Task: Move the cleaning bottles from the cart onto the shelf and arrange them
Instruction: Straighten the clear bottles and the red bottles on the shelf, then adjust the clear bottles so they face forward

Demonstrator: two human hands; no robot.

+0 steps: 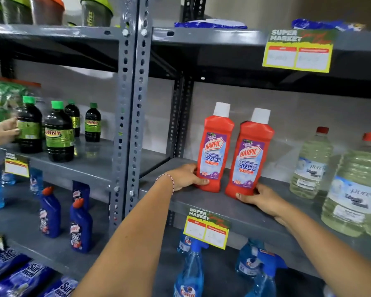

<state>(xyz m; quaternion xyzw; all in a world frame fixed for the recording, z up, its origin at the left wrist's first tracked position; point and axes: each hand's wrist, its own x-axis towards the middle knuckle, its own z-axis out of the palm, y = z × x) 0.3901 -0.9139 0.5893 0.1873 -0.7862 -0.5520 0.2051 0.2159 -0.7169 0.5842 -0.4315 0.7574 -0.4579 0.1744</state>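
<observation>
Two red bathroom-cleaner bottles with white caps stand upright side by side on the grey middle shelf [251, 213]. My left hand [185, 176] grips the base of the left red bottle [216, 146]. The base of the right red bottle [250, 153] is held by my right hand [259, 199], which sits at the shelf's front edge. Both bottles face forward with labels showing. No cart is in view.
Two big clear jugs [313, 166] of pale liquid stand to the right on the same shelf. Dark green-capped bottles [59, 133] fill the left bay, where another person's hand [4, 130] touches one. Blue cleaner bottles [80, 228] and blue spray bottles [190, 269] sit below.
</observation>
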